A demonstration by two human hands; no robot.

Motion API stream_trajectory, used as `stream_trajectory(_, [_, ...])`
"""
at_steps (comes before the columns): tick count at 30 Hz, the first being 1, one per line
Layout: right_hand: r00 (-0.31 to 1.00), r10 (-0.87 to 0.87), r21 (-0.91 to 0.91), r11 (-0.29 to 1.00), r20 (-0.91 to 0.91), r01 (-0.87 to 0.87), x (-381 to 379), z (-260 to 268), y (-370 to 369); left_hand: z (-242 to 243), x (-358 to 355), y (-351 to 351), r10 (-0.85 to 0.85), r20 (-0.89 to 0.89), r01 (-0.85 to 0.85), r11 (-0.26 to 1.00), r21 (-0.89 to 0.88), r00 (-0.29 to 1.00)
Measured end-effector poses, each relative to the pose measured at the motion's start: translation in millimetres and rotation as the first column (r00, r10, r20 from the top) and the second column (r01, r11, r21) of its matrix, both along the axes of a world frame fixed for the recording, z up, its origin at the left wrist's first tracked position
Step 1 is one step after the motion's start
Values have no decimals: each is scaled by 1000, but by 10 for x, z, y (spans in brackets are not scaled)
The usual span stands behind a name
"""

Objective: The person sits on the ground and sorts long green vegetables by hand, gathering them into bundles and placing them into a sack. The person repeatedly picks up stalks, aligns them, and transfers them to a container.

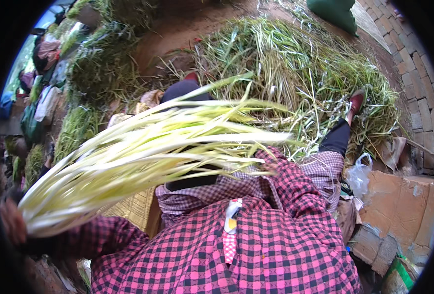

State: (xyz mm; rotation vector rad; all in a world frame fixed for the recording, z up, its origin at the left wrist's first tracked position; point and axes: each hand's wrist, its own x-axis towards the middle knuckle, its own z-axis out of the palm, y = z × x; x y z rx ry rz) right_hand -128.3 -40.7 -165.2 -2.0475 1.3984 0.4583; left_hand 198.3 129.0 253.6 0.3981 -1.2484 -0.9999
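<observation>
My left hand [14, 221], blurred at the left edge of the head view, grips a large bunch of long, pale yellow-green leaves [128, 147] like blanched chives by one end. The bunch fans out to the right across my lap, its blurred tips spread loosely. Around those tips, over my checked apron [206, 194], is my right hand [270, 166]. Leaves and the plaid cuff cover most of it, so its fingers are not clear, nor whether it touches the leaves.
A wide heap of green and straw-coloured leaves [290, 70] lies on the ground before my feet. More bundles [99, 62] are piled at the left. On the right are a clear plastic bag [359, 175], flattened cardboard [393, 209] and brick paving [419, 88]. A green sack [333, 14] stands beyond.
</observation>
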Motion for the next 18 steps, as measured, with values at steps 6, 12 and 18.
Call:
stream_trajectory(6, [998, -17, 59, 998, 63, 14, 45, 213, -45, 131, -398, -610, -68, 30, 71, 990, -123, 997])
stream_trajectory(12, [938, -238, 68, 971, 251, 228, -129, 535, -87, 432, -236, -680, -56, 71, 70, 975, -209, 996])
stream_trajectory(18, [715, -417, 50, 879, 560, 474, -408, 642, -409, -734, 325, 70, 204, 96, -211, 974, 81, 974])
